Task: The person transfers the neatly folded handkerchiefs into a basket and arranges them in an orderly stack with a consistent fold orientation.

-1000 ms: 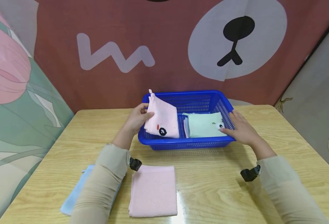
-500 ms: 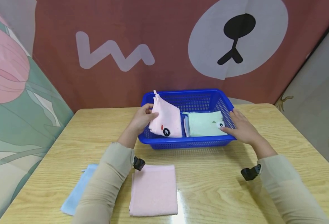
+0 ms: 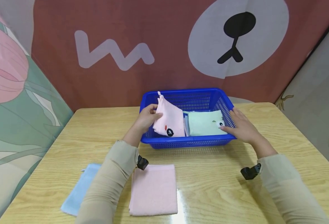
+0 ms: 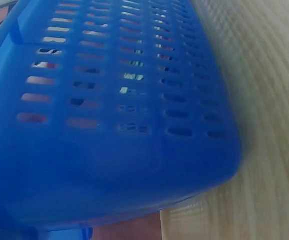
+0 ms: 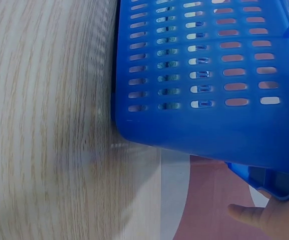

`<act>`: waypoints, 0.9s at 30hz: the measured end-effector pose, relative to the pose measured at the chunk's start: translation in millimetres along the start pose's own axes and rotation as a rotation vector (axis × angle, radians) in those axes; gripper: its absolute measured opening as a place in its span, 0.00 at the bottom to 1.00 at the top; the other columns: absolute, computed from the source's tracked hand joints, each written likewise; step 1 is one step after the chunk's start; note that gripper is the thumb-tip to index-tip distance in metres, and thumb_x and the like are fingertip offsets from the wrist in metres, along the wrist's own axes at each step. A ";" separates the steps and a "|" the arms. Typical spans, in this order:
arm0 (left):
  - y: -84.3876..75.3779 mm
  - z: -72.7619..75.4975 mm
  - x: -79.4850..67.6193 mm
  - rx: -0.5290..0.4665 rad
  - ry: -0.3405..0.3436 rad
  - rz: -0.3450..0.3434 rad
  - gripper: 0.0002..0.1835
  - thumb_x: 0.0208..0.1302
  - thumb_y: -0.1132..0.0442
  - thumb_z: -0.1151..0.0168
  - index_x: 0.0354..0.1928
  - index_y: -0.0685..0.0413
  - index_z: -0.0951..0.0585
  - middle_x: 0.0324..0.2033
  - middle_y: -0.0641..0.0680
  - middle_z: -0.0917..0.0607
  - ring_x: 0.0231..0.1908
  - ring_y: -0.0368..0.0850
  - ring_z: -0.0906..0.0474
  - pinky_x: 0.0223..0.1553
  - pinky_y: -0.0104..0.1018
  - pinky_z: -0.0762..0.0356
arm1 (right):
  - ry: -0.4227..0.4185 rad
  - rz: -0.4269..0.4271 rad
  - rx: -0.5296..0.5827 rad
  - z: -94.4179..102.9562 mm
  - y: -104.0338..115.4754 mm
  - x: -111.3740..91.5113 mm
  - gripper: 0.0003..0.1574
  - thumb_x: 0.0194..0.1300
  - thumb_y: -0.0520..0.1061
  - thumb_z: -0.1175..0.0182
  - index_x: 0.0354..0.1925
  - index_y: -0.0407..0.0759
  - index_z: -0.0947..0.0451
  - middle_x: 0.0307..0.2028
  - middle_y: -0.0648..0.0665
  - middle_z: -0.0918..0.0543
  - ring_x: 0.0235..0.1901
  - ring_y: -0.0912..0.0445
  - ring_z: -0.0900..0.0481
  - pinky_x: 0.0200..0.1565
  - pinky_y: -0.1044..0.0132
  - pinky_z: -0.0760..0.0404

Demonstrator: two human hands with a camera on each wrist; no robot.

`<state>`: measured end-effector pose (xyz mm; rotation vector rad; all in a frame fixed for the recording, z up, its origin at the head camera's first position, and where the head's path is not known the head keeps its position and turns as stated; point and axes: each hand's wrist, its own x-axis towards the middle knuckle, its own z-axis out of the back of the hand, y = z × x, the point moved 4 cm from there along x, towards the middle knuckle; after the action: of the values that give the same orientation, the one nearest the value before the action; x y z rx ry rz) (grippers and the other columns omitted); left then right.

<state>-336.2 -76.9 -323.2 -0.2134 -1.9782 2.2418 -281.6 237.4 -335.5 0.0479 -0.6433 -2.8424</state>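
Observation:
My left hand (image 3: 147, 119) pinches a folded pink towel (image 3: 170, 119) by its left side, thumb towards me. An embroidered black eye and a red mark show on the towel, which stands tilted in the left part of the blue plastic basket (image 3: 187, 143). At the basket's right end, my right hand (image 3: 244, 127) holds the rim, thumb over the inner side. Under that thumb lies or nearly lies a light green towel (image 3: 205, 123) with an eye. Fingers (image 5: 247, 214) show outside the basket wall in the right wrist view. The left wrist view shows only the basket wall (image 4: 114, 160).
A folded pink towel (image 3: 154, 193) lies on the wooden table (image 3: 215, 186) in front of the basket. Left of it, a blue towel (image 3: 80, 189) is partly covered by my left sleeve. Bluish cloth edges (image 3: 186, 126) stand beside the green towel. A printed curtain (image 3: 111, 18) hangs behind.
My left hand has moved the pink towel to the right, up close to the cloths beside the green towel. The right hand has stayed at the basket's right end.

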 end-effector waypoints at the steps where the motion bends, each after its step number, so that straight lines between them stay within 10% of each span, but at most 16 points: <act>1: 0.5 -1.0 0.3 0.006 0.000 0.004 0.18 0.55 0.75 0.48 0.50 0.69 0.33 0.28 0.56 0.27 0.23 0.40 0.28 0.25 0.30 0.26 | 0.001 -0.003 0.002 -0.3 -0.1 -0.1 0.56 0.58 0.64 0.53 0.62 0.27 0.65 0.63 0.30 0.68 0.61 0.41 0.72 0.57 0.43 0.64; 27: 8.4 -10.5 4.8 0.101 0.016 0.087 0.20 0.55 0.74 0.47 0.52 0.65 0.32 0.29 0.56 0.28 0.24 0.42 0.28 0.24 0.32 0.25 | -0.013 0.007 0.003 0.9 -0.1 -0.6 0.55 0.58 0.64 0.53 0.62 0.26 0.63 0.63 0.30 0.66 0.62 0.42 0.73 0.57 0.43 0.64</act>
<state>-338.9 -66.8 -332.9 -0.3102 -1.8763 2.3776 -281.1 238.0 -334.8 0.0273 -0.6498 -2.8372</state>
